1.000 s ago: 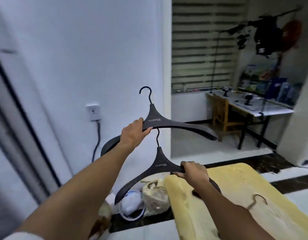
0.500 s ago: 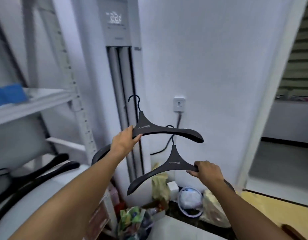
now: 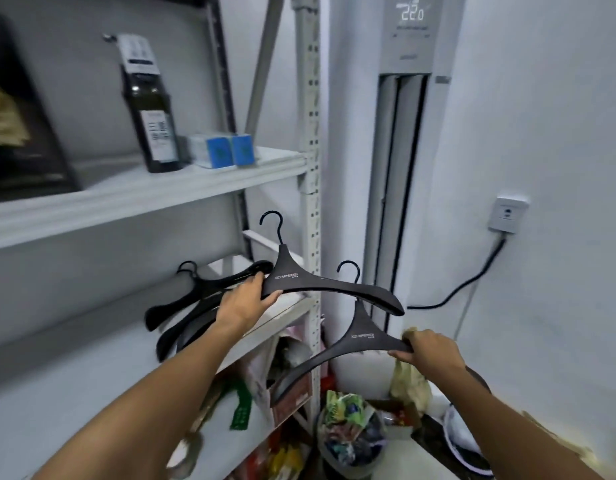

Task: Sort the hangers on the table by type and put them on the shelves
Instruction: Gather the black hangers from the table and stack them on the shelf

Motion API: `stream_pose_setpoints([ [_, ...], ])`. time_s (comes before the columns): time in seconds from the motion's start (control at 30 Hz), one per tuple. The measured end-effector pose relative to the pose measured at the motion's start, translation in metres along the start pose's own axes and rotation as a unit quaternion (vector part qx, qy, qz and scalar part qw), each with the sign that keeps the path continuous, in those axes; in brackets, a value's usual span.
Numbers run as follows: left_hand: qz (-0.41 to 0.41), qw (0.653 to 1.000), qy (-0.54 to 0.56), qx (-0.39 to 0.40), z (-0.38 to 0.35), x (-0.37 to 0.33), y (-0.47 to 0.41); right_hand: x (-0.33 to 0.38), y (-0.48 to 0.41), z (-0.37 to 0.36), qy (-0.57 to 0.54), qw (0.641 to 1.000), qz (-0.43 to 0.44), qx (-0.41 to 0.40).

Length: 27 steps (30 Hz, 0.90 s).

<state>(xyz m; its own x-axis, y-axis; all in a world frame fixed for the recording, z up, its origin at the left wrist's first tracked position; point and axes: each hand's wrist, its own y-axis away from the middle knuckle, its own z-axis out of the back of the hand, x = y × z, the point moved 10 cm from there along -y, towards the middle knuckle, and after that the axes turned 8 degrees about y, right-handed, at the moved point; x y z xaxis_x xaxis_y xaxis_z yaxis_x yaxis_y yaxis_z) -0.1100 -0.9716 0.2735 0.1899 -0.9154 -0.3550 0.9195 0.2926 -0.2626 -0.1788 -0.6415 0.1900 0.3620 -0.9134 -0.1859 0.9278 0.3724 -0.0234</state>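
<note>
The left hand (image 3: 245, 301) grips the first black broad-shouldered plastic hanger (image 3: 334, 285) on its left arm, just beside the neck, with the thumb curled against the arm's lower edge. The right hand (image 3: 427, 351) is clamped round the right arm of the second black hanger (image 3: 362, 337), which is of the same type. Both hangers are held in the air with their hooks up. The first is at the right edge of the white metal shelf (image 3: 91, 341). The second hangs lower, off that edge to the right. A pile of matching black hangers (image 3: 202, 296) lies on the shelf near its right edge.

Handling: the hangers appear rigid, light and smooth. The thick arm beside the neck probably gives the steadiest hold, whereas a grip far out on an arm lets the hanger tilt. The thin hooks may snag on the pile.

Change from half a second earlier: both grips are unchanged. The first hanger has moved from in front of the white standing air conditioner (image 3: 403, 133) to the shelf's edge, near the pile.
</note>
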Motion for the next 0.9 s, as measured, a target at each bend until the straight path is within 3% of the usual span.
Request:
stream_pose_setpoints([
  [0.4, 0.135, 0.990, -0.027, -0.034, 0.062, 0.171, 0.073, 0.130, -0.033, 0.014, 0.005, 0.992, 0.123, -0.012],
  [0.9, 0.234, 0.970, 0.009, -0.068, 0.106, 0.279, 0.099, 0.252, -0.069, 0.041, 0.000, 0.982, 0.186, -0.025],
])
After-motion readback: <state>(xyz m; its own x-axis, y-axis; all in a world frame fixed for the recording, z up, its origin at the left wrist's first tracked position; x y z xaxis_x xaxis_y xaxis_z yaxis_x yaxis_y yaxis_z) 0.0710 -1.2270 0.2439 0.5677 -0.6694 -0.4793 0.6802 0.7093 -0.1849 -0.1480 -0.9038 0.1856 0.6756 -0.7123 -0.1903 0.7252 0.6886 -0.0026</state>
